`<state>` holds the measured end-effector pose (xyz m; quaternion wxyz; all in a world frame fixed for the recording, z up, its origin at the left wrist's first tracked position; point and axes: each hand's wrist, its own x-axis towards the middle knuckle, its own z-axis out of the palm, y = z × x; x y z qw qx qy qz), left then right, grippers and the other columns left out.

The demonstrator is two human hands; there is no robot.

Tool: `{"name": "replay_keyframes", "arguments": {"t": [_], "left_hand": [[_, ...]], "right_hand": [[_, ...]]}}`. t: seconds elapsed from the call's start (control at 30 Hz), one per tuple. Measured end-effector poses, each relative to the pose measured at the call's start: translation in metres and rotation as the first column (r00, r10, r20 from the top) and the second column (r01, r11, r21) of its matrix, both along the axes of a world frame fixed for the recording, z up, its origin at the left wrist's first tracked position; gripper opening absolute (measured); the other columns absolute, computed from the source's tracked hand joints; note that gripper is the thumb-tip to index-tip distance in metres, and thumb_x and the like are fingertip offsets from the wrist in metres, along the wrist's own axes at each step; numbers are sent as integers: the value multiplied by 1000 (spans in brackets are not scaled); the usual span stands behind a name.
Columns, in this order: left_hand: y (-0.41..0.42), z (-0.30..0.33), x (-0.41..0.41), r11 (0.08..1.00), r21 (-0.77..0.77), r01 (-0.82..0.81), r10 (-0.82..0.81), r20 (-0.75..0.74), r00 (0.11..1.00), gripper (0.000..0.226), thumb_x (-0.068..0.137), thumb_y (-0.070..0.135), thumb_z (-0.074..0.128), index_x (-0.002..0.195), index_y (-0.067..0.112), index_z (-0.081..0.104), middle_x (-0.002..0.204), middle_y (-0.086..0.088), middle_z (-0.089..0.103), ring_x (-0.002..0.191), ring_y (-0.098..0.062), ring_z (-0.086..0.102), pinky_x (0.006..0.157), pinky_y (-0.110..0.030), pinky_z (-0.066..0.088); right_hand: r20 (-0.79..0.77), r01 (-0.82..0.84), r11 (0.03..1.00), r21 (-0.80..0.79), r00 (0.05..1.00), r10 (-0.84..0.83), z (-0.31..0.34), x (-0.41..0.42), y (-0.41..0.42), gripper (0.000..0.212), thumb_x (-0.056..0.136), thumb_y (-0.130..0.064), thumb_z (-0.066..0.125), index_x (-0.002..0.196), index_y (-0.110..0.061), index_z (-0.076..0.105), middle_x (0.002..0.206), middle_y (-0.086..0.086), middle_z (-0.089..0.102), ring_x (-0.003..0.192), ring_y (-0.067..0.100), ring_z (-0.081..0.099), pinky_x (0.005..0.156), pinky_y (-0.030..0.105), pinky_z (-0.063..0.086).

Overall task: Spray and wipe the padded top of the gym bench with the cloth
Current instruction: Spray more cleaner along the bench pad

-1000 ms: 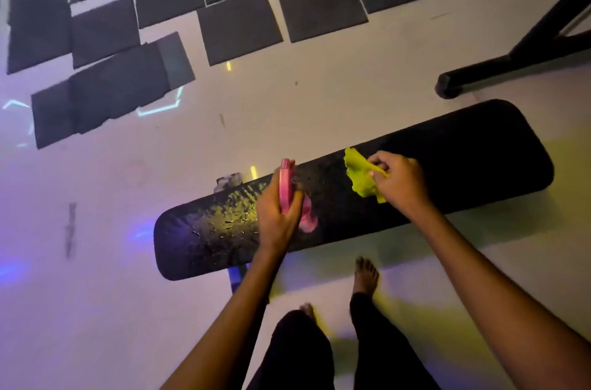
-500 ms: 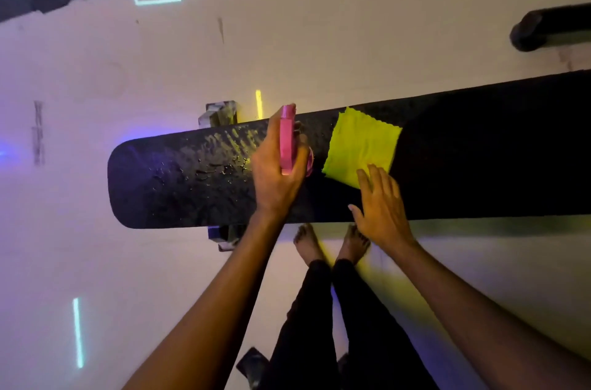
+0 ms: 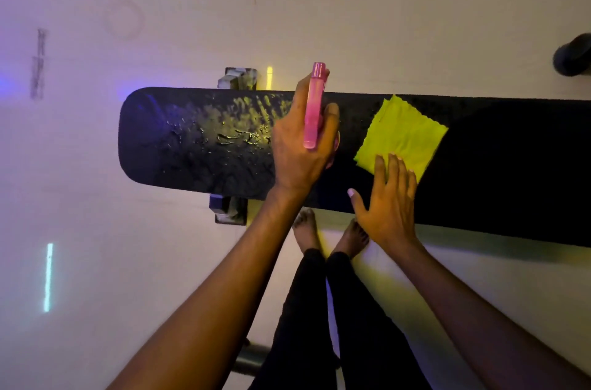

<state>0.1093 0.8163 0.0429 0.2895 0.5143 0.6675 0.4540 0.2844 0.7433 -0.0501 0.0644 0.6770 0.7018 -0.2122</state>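
Bench (image 3: pixel 192 146) wet, cloth (image 3: pixel 403 134) spread flat

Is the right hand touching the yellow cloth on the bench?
Touching: in the head view the right hand lays its fingertips on the yellow cloth.

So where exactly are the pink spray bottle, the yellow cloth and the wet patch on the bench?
pink spray bottle (image 3: pixel 315 105), head view, its body.
yellow cloth (image 3: pixel 404 130), head view, its middle.
wet patch (image 3: pixel 230 130), head view, glistening droplets.
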Motion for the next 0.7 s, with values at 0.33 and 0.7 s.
{"name": "replay_keyframes", "arguments": {"t": [0.33,0.7], "left_hand": [[-82,-13,-142,939,-73,-336,333,-52,941,38,99,24,59,134,10,61,87,-10,76,67,-21,72,65,-46,62],[-179,-89,-258,722,-479,-500,413,-281,866,38,90,33,50,122,27,69,95,-7,77,85,-33,70,78,-46,58]], "right_hand": [[-86,-370,928,34,924,372,3,-152,29,87,99,-55,54,163,-4,25,170,25,23,159,43,23,130,59,19],[34,-683,725,88,729,683,-38,-273,30,99,92,-65,56,162,-3,23,171,27,17,159,44,20,128,63,20]]}}
